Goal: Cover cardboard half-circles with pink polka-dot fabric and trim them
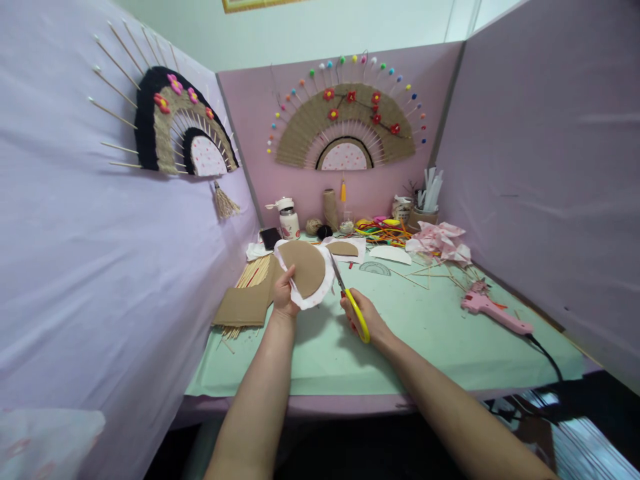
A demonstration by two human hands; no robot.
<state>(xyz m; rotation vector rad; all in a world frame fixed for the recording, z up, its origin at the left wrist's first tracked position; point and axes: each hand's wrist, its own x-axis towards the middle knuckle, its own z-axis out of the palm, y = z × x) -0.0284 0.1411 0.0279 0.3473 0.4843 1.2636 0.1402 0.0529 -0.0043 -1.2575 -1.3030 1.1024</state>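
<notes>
My left hand grips a half-round cardboard piece by its lower left edge, thumb on top. Beneath the cardboard, a margin of pale pink-white fabric shows around the curve. My right hand is closed around yellow-handled scissors. Their blades point up and left, close to the right edge of the fabric; whether they touch it I cannot tell. Behind these lies another cardboard half-round on a patterned fabric piece. A white half-round and a clear protractor are to its right.
A pink glue gun with a black cord lies at the right. Cardboard sheets cover thin sticks at the left. Crumpled patterned fabric, colourful pipe cleaners, a bottle and twine stand behind. Decorated fans hang on the partitions.
</notes>
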